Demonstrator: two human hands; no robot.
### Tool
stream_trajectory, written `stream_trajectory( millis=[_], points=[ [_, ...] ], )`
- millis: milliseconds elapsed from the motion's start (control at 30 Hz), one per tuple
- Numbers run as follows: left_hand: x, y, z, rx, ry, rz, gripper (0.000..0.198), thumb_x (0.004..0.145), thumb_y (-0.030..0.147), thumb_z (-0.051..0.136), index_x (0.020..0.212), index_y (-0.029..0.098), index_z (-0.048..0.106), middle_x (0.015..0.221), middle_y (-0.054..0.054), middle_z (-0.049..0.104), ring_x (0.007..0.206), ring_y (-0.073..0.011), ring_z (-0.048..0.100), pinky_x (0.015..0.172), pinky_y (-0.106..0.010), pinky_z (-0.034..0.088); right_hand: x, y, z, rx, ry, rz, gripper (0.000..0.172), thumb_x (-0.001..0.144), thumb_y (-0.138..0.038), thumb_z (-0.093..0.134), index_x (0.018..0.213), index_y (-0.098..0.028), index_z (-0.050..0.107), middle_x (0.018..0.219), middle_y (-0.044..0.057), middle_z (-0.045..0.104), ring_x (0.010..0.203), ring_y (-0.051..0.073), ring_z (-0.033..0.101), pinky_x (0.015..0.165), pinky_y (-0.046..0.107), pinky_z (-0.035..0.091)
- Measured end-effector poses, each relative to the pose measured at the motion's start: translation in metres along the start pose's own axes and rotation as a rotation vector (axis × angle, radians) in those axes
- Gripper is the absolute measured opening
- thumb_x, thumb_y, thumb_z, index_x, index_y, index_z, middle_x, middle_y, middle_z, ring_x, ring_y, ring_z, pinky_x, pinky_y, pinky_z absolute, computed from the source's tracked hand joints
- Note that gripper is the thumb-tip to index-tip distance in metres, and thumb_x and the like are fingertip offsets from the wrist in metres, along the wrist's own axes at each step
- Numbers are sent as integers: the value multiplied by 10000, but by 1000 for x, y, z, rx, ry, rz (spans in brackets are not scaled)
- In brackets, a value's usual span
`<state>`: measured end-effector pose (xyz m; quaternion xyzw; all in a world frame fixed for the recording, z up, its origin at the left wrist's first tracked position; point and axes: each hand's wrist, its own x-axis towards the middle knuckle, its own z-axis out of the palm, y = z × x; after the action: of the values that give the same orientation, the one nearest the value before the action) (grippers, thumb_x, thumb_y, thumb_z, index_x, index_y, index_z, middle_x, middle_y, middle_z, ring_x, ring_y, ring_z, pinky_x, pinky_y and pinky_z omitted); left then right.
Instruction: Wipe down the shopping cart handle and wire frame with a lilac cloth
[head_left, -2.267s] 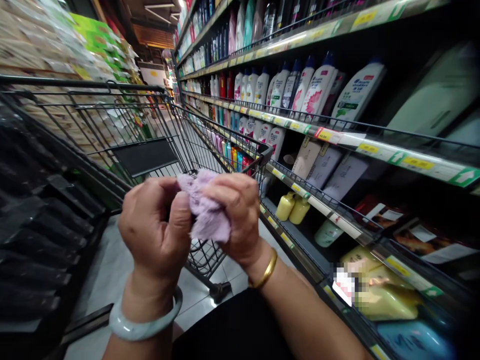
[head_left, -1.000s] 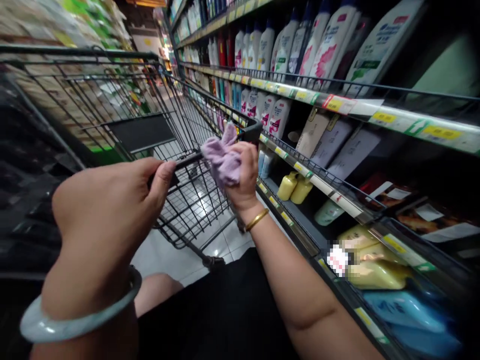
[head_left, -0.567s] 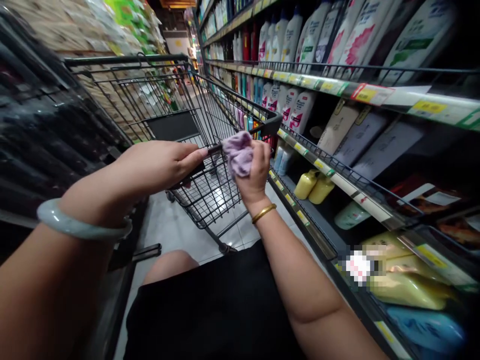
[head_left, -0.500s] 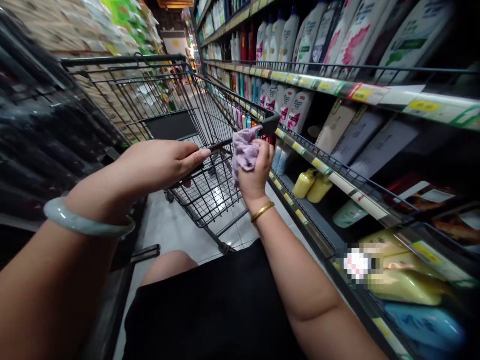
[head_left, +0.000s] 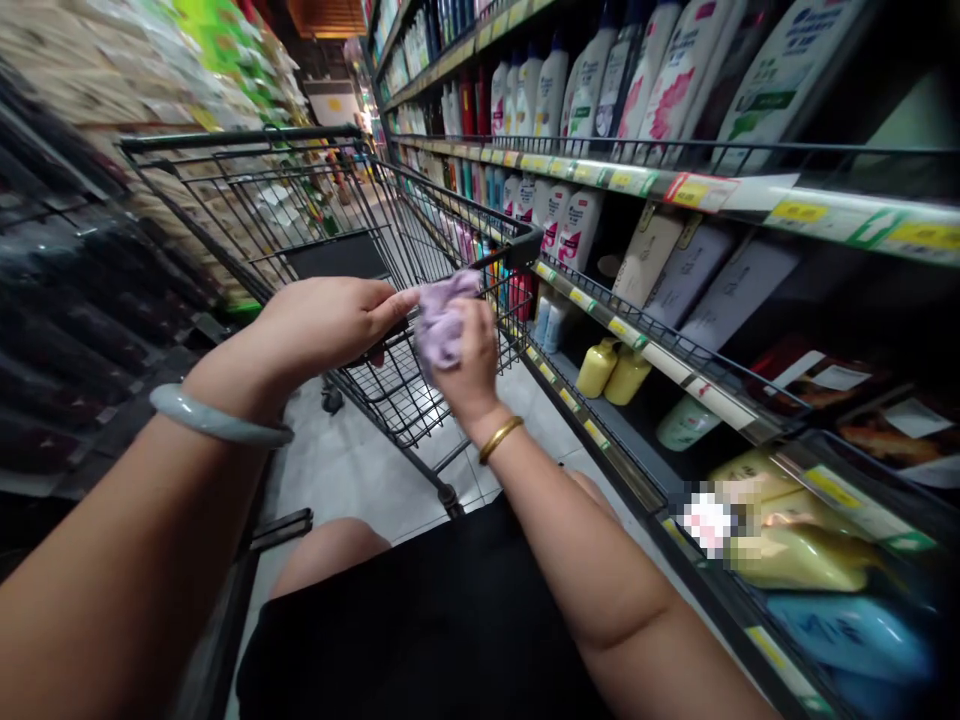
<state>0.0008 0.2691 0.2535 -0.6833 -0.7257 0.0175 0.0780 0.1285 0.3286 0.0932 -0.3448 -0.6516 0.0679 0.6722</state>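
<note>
A black wire shopping cart point(head_left: 322, 255) stands in front of me in the aisle. My left hand point(head_left: 326, 320), with a pale bangle on the wrist, is wrapped over the cart's near rail; some fingertips are hidden beneath it. Just to its right, my right hand point(head_left: 474, 360) grips a crumpled lilac cloth point(head_left: 444, 322) against the same rail. The cloth sits close to my left thumb and covers part of the rail. A gold bangle circles my right wrist.
Shelves of shampoo bottles point(head_left: 585, 85) line the right side, with yellow pump bottles point(head_left: 611, 370) lower down. Dark packaged goods point(head_left: 67, 300) fill the left side. Tiled floor point(head_left: 360, 475) lies under the cart, and my knee point(head_left: 330, 550) is close behind it.
My right hand has slid the cloth leftward along the rail, from near the cart's right corner to beside my left hand. My left hand keeps its hold. The view has shifted slightly.
</note>
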Motion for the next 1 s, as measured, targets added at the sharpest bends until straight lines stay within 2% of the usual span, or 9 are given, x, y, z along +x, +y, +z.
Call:
stream_trajectory(
  millis=[100, 200, 267, 333, 400, 633, 700, 867, 1000],
  points=[
    [7, 1, 0, 39, -15, 9, 796, 1042, 739, 208, 1240, 213, 771, 1095, -128, 799, 1039, -337, 725, 803, -368, 472, -12, -25, 5, -32, -207, -100, 279, 943, -258, 661, 1213, -213, 606, 1157, 108, 618, 1076, 254, 624, 977, 391, 584],
    [14, -1, 2, 45, -9, -14, 807, 1022, 767, 222, 1270, 232, 774, 1075, -113, 811, 1027, -335, 737, 782, -360, 473, -6, -11, 2, -42, -293, -124, 232, 964, -205, 611, 1195, -207, 634, 1168, 109, 629, 1085, 256, 612, 991, 390, 567],
    [19, -2, 2, 57, -14, -37, 807, 994, 792, 240, 1230, 249, 788, 1028, -109, 815, 1009, -347, 745, 759, -368, 471, 4, 14, -3, -68, -241, 5, 225, 942, -160, 618, 1163, -201, 638, 1186, 116, 627, 1096, 257, 612, 1000, 399, 560],
    [23, -2, 2, 81, -23, -54, 799, 979, 792, 247, 1174, 247, 798, 1005, -120, 811, 1004, -361, 745, 743, -377, 464, 12, 34, -7, -125, -125, 235, 234, 908, -140, 651, 1136, -187, 632, 1187, 130, 620, 1091, 261, 619, 1010, 417, 559],
    [27, -2, 3, 99, -24, -60, 780, 974, 781, 256, 1127, 241, 797, 994, -133, 804, 996, -367, 743, 731, -376, 452, 13, 37, -8, -154, -83, 354, 260, 882, -136, 687, 1132, -177, 629, 1191, 141, 617, 1089, 265, 626, 1018, 423, 561],
    [28, -9, 10, 85, 48, -14, 719, 949, 809, 318, 1003, 249, 765, 894, -133, 764, 854, -334, 714, 692, -359, 398, -9, -15, 3, -89, -471, -129, 220, 984, -204, 634, 1203, -210, 656, 1227, 128, 655, 1155, 270, 621, 1036, 401, 551],
    [26, -10, 11, 100, 60, -12, 701, 937, 821, 343, 985, 253, 751, 858, -126, 750, 820, -328, 703, 674, -357, 377, -5, -8, 2, -98, -448, -116, 202, 1001, -193, 605, 1194, -209, 666, 1226, 121, 657, 1161, 259, 620, 1036, 386, 547],
    [22, -7, 11, 128, 62, -4, 613, 921, 814, 442, 948, 269, 723, 748, -90, 714, 728, -303, 668, 640, -348, 327, 1, 8, 2, -107, -210, 126, 200, 969, -211, 660, 1162, -159, 654, 1193, 135, 648, 1091, 247, 626, 1007, 375, 559],
    [12, -4, 8, 170, 90, 43, 597, 975, 775, 408, 917, 240, 666, 773, -90, 700, 704, -257, 621, 609, -318, 273, -12, -13, 4, -132, -396, -171, 198, 1018, -223, 601, 1199, -203, 679, 1219, 111, 673, 1123, 249, 609, 1024, 371, 528]
  ],
)
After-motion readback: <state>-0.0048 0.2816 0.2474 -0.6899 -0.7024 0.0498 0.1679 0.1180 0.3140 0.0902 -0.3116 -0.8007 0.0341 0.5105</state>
